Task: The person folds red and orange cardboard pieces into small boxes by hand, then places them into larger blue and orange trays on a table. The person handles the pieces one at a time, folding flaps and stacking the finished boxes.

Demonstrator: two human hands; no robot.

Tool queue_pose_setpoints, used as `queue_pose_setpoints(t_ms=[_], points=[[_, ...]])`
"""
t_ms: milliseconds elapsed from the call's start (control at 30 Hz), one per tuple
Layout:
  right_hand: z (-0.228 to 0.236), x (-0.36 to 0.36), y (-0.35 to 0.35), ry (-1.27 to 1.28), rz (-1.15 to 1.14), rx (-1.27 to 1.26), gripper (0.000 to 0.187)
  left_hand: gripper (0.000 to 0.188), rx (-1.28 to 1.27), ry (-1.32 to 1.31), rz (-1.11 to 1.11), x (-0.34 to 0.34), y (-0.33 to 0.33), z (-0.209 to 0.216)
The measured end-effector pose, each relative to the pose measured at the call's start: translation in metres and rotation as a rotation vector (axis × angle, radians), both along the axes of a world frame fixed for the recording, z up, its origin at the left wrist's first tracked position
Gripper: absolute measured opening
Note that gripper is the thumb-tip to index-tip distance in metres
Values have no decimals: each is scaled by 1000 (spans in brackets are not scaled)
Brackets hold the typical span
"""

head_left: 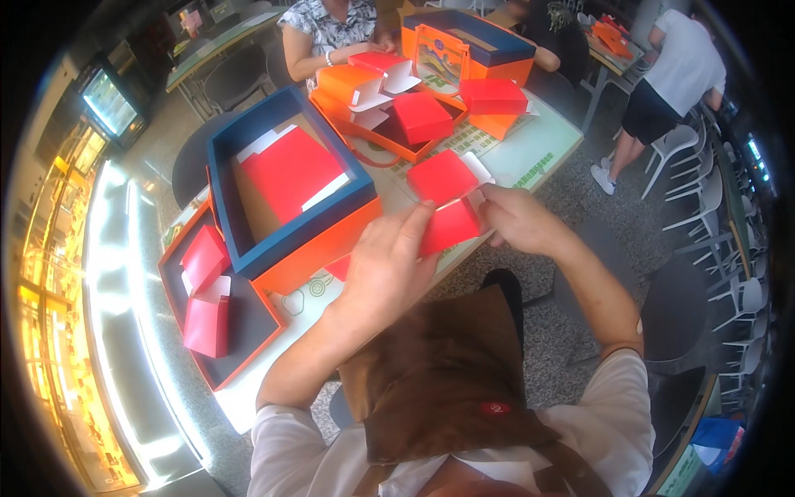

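Close in front of me, both hands are on a red paper box (451,228). My left hand (389,258) grips its left side with the thumb on top. My right hand (523,217) pinches its right edge near a white flap. Just beyond lies another red panel (440,176) with a white flap; whether it belongs to the same box I cannot tell. To the left, a large orange box with a dark blue rim (364,189) holds red card pieces (290,172). Beside it, an orange-edged dark tray (252,319) contains red boxes (207,325).
Across the table (542,153) sits a person in a patterned top (331,33). Another orange tray (406,151) with red boxes and a second large blue-rimmed box (489,41) stand at the far side. A person in white (683,62) bends near chairs at right.
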State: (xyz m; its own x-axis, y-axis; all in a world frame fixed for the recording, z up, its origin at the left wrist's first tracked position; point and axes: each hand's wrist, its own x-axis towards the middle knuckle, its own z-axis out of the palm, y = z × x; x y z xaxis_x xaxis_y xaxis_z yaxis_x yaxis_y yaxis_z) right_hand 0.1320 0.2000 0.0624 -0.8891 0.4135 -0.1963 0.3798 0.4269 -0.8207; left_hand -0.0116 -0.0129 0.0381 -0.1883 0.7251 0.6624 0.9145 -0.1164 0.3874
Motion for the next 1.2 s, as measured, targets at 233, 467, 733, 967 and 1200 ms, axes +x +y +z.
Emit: queue_pose_setpoints(t_ms=[233, 467, 733, 967, 1200], points=[[-2, 8, -10, 501, -30, -129, 61, 64, 54, -454, -25, -16, -8, 7], [-8, -1, -26, 867, 38, -137, 78, 61, 137, -894, -263, -13, -8, 3], [-2, -14, -31, 1124, 41, -169, 77, 60, 105, -1003, -371, -14, -5, 1], [-9, -18, -43, 1116, -11, -184, 75, 79, 155, -805, -278, -17, -4, -7], [-20, -30, -53, 1069, -23, -101, 71, 81, 316, -582, -242, -20, -2, -10]])
